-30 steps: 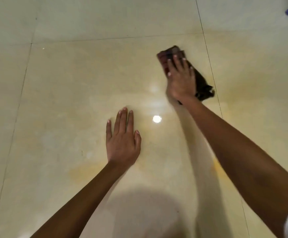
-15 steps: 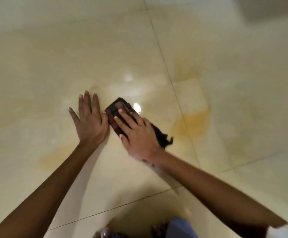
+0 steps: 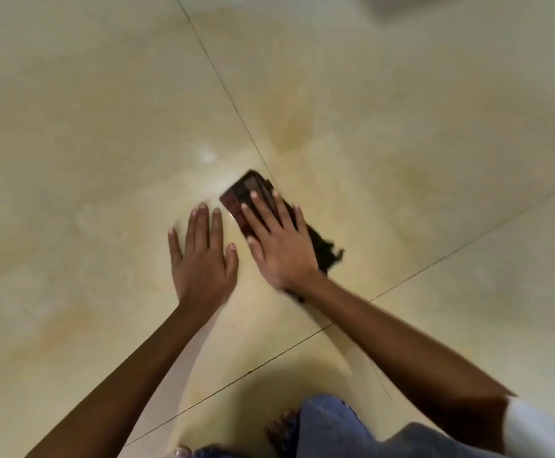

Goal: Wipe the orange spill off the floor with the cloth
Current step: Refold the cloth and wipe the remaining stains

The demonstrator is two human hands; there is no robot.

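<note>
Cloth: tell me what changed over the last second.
The right hand slid the cloth back from far ahead until it lies just beside the left hand. No grip changed: the right hand's fingers stay flat on the cloth, and the left hand stays flat on the floor.

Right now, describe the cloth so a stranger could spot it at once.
On the pale glossy floor, follow the diagonal grout line down to the right hand. The cloth lies pressed flat beneath it: the only dark, maroon-checked thing there.
</note>
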